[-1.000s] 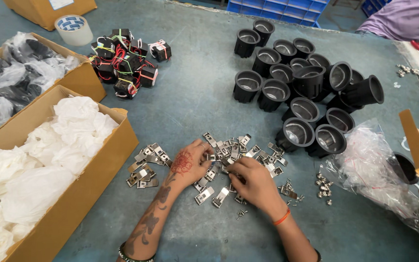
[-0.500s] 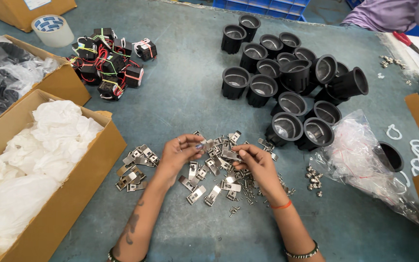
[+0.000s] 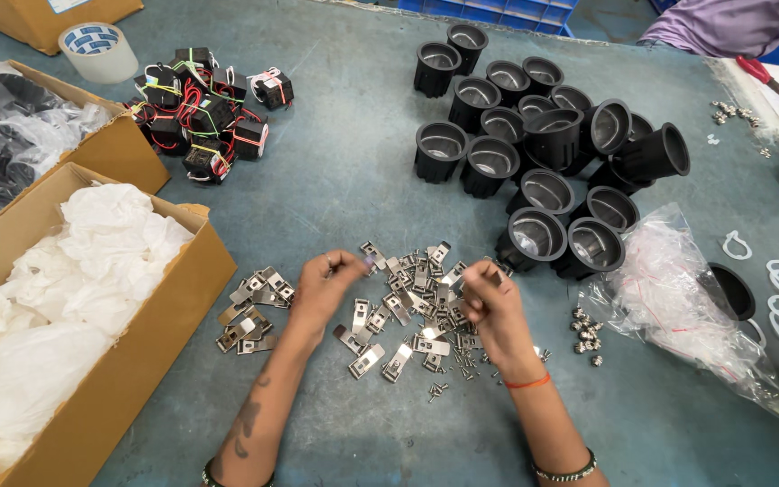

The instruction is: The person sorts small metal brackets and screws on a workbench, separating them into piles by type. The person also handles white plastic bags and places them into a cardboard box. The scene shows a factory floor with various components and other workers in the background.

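Small silver metal spring clips [image 3: 407, 302] heaped mid-desk, tiny screws [image 3: 448, 379] nearest. Left hand [image 3: 322, 290] pinching one clip at the heap's left edge; right hand [image 3: 484, 307] closed on another. Farther back, black round lamp housings [image 3: 534, 153] clustered, wired black driver blocks [image 3: 205, 108] left.

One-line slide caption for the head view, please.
Left hand and right hand pick through metal clips beside black housings.

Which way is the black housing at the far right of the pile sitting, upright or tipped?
Tipped. The black housing lies on its side, its open mouth facing right, leaning against the other black housings, most of which stand upright with their mouths up.
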